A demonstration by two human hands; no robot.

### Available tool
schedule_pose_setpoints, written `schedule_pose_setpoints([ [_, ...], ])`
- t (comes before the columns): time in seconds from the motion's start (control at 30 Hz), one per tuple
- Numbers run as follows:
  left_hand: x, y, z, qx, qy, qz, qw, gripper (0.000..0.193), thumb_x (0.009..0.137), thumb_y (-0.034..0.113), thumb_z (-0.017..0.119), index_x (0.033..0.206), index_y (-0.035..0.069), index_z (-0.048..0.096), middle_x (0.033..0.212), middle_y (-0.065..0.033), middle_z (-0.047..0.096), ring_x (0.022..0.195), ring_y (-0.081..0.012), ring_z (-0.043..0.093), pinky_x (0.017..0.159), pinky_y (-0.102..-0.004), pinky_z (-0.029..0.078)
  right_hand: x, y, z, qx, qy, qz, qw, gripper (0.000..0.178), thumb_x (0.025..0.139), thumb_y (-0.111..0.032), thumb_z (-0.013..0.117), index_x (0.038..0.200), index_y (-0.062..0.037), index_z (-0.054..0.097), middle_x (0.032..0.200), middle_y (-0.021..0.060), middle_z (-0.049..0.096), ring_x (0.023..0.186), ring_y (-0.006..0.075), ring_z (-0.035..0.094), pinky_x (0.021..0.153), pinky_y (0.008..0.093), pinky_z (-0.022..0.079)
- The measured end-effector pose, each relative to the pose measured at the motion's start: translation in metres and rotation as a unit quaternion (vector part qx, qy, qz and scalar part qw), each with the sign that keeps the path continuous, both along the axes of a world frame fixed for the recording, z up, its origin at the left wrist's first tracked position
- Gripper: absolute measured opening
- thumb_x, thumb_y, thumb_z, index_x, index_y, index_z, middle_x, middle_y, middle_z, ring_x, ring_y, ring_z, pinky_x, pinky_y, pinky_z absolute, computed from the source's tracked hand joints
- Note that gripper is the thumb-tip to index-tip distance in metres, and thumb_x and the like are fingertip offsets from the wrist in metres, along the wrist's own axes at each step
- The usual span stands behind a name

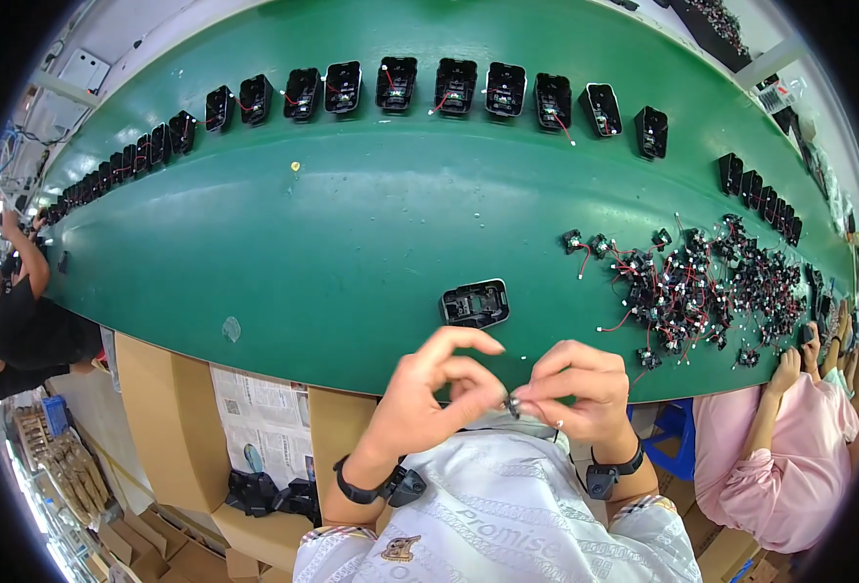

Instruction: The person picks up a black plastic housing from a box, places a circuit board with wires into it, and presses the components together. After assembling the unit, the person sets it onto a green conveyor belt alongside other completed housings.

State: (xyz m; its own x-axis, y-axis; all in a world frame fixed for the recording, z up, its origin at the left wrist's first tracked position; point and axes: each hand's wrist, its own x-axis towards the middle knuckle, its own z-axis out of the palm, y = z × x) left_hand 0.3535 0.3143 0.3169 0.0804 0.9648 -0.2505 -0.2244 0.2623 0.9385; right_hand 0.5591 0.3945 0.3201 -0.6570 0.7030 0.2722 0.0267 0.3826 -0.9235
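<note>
Just above my lap, at the table's near edge, a small dark part (514,407) sits between my two hands. My right hand (577,389) pinches it with thumb and fingertips, and a thin wire with a white plug hangs below those fingers. My left hand (441,387) is closed at the part from the other side, its index finger arched above; fingers cover most of the part. Straight ahead, a black open housing (475,304) with a pale rim lies on the green table (352,253), apart from both hands.
A pile of small black parts with red wires (702,287) spreads at the right. Black housings (457,85) stand in a long curved row along the far side. A person in pink (774,457) works at right, another in black (31,325) at far left. Cardboard boxes (172,418) stand below.
</note>
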Motion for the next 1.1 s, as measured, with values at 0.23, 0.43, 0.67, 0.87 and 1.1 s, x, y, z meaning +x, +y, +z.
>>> schedule_pose_setpoints([
  [0.23,0.010,0.020,-0.020,0.181,0.471,0.209,0.838,0.076,0.064,0.031,0.092,0.125,0.002,0.055,0.118,-0.0173,0.057,0.102,-0.0286,0.057,0.083,-0.0390,0.046,-0.010,0.008,-0.017,-0.008,-0.034,-0.179,0.983,0.015,0.077,0.007,0.075,0.090,-0.0004,0.071,0.089,0.0101,0.065,0.076,0.0153,0.063,0.066,0.0256,0.052],
  [0.43,0.012,0.039,-0.037,0.225,0.517,0.135,0.815,0.069,0.063,0.018,0.090,0.123,0.004,0.060,0.114,-0.0132,0.063,0.108,-0.0330,0.059,0.093,-0.0421,0.046,-0.014,0.014,-0.025,-0.115,0.017,-0.167,0.979,0.013,0.082,0.010,0.071,0.094,0.0038,0.070,0.099,0.0128,0.065,0.086,0.0148,0.065,0.073,0.0238,0.057],
  [0.67,-0.023,0.036,-0.008,0.182,0.281,-0.085,0.938,0.058,0.062,0.011,0.089,0.115,0.003,0.068,0.109,-0.0131,0.063,0.100,-0.0277,0.063,0.086,-0.0342,0.051,-0.002,0.015,-0.013,-0.044,-0.004,-0.088,0.995,0.017,0.073,0.011,0.075,0.087,0.0018,0.073,0.092,0.0134,0.071,0.081,0.0178,0.068,0.069,0.0268,0.055],
  [0.87,-0.027,0.034,-0.020,0.125,0.106,-0.124,0.979,0.085,0.063,0.011,0.093,0.136,0.000,0.052,0.114,-0.0092,0.062,0.105,-0.0167,0.060,0.090,-0.0318,0.049,-0.004,0.010,-0.001,0.095,-0.002,-0.046,0.994,0.016,0.067,-0.002,0.081,0.081,-0.0065,0.074,0.089,0.0074,0.071,0.078,0.0213,0.066,0.070,0.0321,0.051],
  [1.1,-0.028,0.032,-0.029,0.144,-0.047,-0.119,0.981,0.090,0.064,0.013,0.092,0.140,-0.005,0.047,0.129,-0.0118,0.057,0.115,-0.0187,0.056,0.099,-0.0331,0.044,-0.009,0.008,0.005,0.081,0.000,-0.043,0.996,0.018,0.064,-0.005,0.084,0.079,-0.0087,0.075,0.098,0.0048,0.067,0.083,0.0219,0.061,0.072,0.0327,0.048],
])
